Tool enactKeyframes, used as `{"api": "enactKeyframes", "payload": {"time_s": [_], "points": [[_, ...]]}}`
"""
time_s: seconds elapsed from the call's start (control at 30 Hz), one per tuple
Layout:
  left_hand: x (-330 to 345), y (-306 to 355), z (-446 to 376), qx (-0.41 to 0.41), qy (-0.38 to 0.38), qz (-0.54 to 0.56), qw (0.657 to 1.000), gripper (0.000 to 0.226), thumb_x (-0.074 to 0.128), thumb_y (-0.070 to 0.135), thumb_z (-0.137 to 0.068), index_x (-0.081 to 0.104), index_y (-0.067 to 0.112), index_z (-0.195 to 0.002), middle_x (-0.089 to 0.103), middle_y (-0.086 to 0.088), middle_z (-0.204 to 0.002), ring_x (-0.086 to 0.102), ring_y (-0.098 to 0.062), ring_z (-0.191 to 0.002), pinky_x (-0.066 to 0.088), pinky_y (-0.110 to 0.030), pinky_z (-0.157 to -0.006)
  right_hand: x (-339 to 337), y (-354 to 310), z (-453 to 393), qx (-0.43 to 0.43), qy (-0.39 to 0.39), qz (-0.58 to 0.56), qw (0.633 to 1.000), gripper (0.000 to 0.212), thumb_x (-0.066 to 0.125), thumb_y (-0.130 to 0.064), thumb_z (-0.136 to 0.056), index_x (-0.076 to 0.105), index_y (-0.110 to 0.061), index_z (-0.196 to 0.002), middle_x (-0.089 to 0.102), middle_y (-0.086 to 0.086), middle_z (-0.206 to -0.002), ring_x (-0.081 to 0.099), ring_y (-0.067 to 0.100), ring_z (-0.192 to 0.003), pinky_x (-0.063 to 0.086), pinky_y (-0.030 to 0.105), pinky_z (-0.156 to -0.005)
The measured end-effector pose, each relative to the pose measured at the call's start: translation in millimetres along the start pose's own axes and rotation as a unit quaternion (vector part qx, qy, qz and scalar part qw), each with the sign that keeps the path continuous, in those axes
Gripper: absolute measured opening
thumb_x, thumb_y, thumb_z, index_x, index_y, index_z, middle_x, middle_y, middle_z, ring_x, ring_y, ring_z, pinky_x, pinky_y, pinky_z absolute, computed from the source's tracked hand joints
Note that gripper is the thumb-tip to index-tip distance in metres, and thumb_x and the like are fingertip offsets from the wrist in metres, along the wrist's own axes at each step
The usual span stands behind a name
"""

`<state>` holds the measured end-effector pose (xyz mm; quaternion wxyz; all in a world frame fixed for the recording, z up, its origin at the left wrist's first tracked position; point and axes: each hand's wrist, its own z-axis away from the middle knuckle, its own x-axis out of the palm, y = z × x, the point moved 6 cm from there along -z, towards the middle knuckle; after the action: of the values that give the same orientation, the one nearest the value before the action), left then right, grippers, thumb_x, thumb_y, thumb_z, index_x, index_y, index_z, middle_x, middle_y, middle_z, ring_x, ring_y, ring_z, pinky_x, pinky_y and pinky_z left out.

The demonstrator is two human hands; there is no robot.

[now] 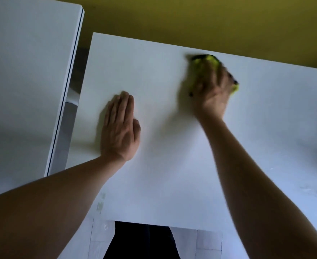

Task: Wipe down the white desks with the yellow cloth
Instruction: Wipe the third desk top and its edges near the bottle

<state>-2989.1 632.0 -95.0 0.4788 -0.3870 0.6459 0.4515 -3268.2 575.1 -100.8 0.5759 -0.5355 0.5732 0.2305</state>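
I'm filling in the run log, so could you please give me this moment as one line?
right hand: pressing yellow cloth near desk's far edge | left hand: flat on white desk | second desk: left, untouched

Person, seen from a head-worn camera. Two bare forearms enter from the lower corners of the frame, with no sleeve showing anywhere along their visible length. Left hand, centre left of the frame: no ring, watch or band on the wrist or on the fingers that show; knuckles and tendons stand out on its back. Right hand, upper centre right: blurred, so details of its fingers cannot be told; wrist bare. Lower centre of the frame: a dark, near-black garment on the lower body; its kind cannot be told.
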Motion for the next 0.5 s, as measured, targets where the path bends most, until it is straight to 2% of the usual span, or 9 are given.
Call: {"api": "enactKeyframes", "payload": {"time_s": [0.03,0.1,0.17,0.2,0.27,0.3,0.4,0.5], "points": [[0.6,0.0,-0.1,-0.003,-0.001,-0.001,1.0,0.063,0.037,0.022,-0.103,0.029,0.001,-0.162,0.025,-0.016,-0.171,0.023,-0.033,-0.159,0.014,-0.046,-0.131,-12.2,31.5,-6.5,0.047,0.019,0.022,0.998,0.06,0.047,-0.033,-0.091,0.047,-0.021,-0.15,0.049,0.017,-0.146,0.048,0.037,-0.127,0.028,0.041,-0.111],[1.0,0.4,0.2,-0.005,0.001,-0.004,1.0,0.062,0.036,0.022,-0.104,0.029,0.001,-0.162,0.025,-0.016,-0.171,0.022,-0.033,-0.159,0.013,-0.046,-0.131,-28.5,74.0,-18.3,0.156,0.034,0.035,0.987,0.058,0.043,-0.033,-0.095,0.045,-0.019,-0.151,0.043,0.017,-0.153,0.042,0.035,-0.138,0.023,0.042,-0.117],[1.0,1.6,-0.2,-0.001,0.009,-0.008,1.0,0.061,0.036,0.022,-0.104,0.03,0.0,-0.162,0.026,-0.017,-0.17,0.023,-0.034,-0.159,0.015,-0.048,-0.131,-25.6,77.5,-25.0,0.254,0.045,0.047,0.965,0.057,0.038,-0.033,-0.097,0.044,-0.019,-0.152,0.038,0.017,-0.158,0.035,0.035,-0.146,0.017,0.045,-0.122],[0.7,1.5,-0.1,0.0,0.008,-0.009,1.0,0.061,0.036,0.022,-0.105,0.03,0.0,-0.161,0.026,-0.018,-0.17,0.023,-0.035,-0.158,0.016,-0.049,-0.13,-21.1,63.2,-26.7,0.263,0.065,0.055,0.961,0.056,0.04,-0.033,-0.095,0.049,-0.018,-0.149,0.043,0.02,-0.154,0.041,0.038,-0.141,0.023,0.05,-0.119],[0.2,1.6,-0.4,0.0,0.009,-0.008,1.0,0.061,0.036,0.022,-0.105,0.03,-0.001,-0.161,0.027,-0.018,-0.17,0.024,-0.035,-0.158,0.018,-0.05,-0.13,-3.1,7.2,-34.0,0.179,0.071,0.055,0.98,0.059,0.045,-0.037,-0.088,0.057,-0.017,-0.143,0.054,0.021,-0.143,0.053,0.044,-0.125,0.031,0.051,-0.11],[0.3,2.0,-0.6,0.001,0.008,-0.009,1.0,0.061,0.036,0.022,-0.105,0.03,-0.001,-0.161,0.027,-0.018,-0.17,0.025,-0.036,-0.158,0.018,-0.05,-0.13,11.2,-28.0,-35.5,0.11,0.043,0.036,0.992,0.062,0.044,-0.039,-0.087,0.055,-0.018,-0.145,0.052,0.021,-0.144,0.051,0.045,-0.125,0.027,0.049,-0.11],[2.4,-0.6,-0.5,-0.005,0.0,-0.008,1.0,0.061,0.034,0.022,-0.104,0.03,0.0,-0.161,0.03,-0.018,-0.169,0.028,-0.035,-0.157,0.019,-0.048,-0.13,47.3,-140.7,-22.9,-0.075,-0.101,-0.03,0.992,0.064,0.04,-0.039,-0.091,0.043,-0.023,-0.153,0.035,0.02,-0.158,0.031,0.041,-0.144,0.008,0.041,-0.12],[2.2,-2.6,0.3,-0.005,-0.005,-0.012,1.0,0.061,0.035,0.022,-0.105,0.03,0.0,-0.161,0.032,-0.018,-0.168,0.03,-0.034,-0.156,0.021,-0.047,-0.13,61.9,-193.3,-15.9,-0.186,-0.173,-0.047,0.966,0.059,0.041,-0.037,-0.097,0.037,-0.025,-0.155,0.029,0.016,-0.163,0.021,0.031,-0.153,0.005,0.04,-0.126]]}}
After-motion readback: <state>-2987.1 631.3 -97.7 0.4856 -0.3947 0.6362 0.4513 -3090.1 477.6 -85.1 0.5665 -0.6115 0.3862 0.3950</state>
